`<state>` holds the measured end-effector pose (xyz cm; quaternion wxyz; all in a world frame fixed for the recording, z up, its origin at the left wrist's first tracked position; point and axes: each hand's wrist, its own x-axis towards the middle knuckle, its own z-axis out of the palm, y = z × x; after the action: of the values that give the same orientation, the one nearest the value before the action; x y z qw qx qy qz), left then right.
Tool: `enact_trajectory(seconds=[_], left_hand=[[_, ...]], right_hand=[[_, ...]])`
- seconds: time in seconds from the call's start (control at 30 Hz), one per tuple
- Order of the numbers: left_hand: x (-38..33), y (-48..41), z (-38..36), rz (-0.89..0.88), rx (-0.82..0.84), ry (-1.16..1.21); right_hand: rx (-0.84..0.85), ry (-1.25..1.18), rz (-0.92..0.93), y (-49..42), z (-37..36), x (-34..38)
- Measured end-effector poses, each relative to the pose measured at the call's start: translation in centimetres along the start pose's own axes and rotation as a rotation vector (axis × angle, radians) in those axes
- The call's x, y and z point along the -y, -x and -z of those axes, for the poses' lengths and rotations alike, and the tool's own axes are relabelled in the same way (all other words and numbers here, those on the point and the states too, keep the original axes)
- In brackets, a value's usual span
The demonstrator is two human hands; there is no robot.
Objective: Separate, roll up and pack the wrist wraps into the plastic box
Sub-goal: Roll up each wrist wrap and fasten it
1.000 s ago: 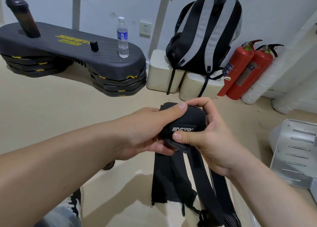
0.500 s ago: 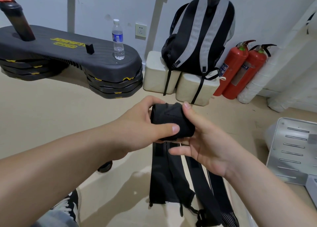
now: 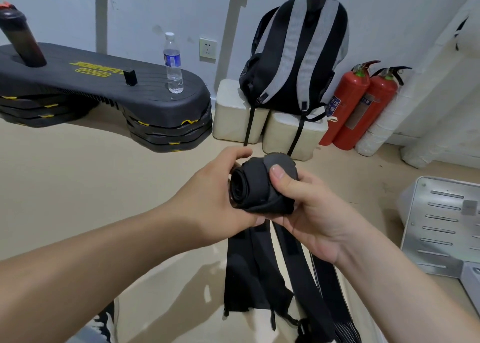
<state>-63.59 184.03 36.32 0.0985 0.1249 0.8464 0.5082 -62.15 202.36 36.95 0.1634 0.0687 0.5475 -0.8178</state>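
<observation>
Right hand [image 3: 311, 213] has its thumb [image 3: 279, 175] clamped on the outer flap of the rolled wrap [image 3: 262, 189], fingers curled under it. Left hand [image 3: 213, 194] grips the spiral end, so the roll's axis runs hand to hand. Loose wraps [image 3: 246, 277] lie right below. Can't tell if the pale slotted thing [image 3: 441, 226] off right is the box, but the right hand's nearer to it.

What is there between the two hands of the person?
A rolled black wrist wrap, seen in the head view. The left hand and the right hand both grip it, the right thumb pressing on top. Unrolled wraps show below it.
</observation>
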Motion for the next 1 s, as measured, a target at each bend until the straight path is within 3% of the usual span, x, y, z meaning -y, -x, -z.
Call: enact_trajectory(seconds=[0.17, 0.37, 0.57, 0.73, 1.0], left_hand=[[0.7, -0.2, 0.2, 0.116, 0.01, 0.069], [-1.1, -0.6, 0.8, 0.313, 0.004, 0.529], [-1.4, -0.8, 0.8, 0.45, 0.023, 0.734], [-0.4, 0.0, 0.8, 0.359, 0.164, 0.533], [-0.3, 0.1, 0.7, 0.336, 0.092, 0.534]], right_hand=[[-0.065, 0.11, 0.089, 0.0, 0.5, -0.1], [-0.07, 0.236, 0.2, -0.2, 0.4, -0.2], [-0.027, 0.342, 0.27, -0.3, 0.7, -0.4], [0.014, 0.43, 0.244, 0.1, 0.8, -1.1], [-0.018, 0.358, 0.127, -0.2, 1.3, -1.3]])
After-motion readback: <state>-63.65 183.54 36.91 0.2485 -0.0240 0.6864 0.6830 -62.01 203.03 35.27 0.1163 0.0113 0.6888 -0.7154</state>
